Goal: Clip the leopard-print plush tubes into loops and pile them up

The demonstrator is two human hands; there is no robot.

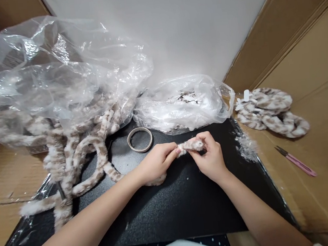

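A spotted white-and-brown fur strip [194,145] is stretched between my hands above the black table. My left hand [160,159] pinches it with the thumb and fingers, and part of the strip shows below that hand. My right hand [210,155] grips its right end, the fingertips close to the tip. The two hands are a short way apart. Behind my left hand lies a roll of tape [140,140]. More fur strips [82,160] of the same pattern spill out of a large clear plastic bag [57,72] at the left.
A second clear bag [180,109] with contents I cannot make out lies at the back of the black table [151,215]. On the right cardboard are finished-looking fur loops [272,112] with white tags and pink-handled thread snips [295,161]. Plastic scraps [246,145] lie by the table's right edge.
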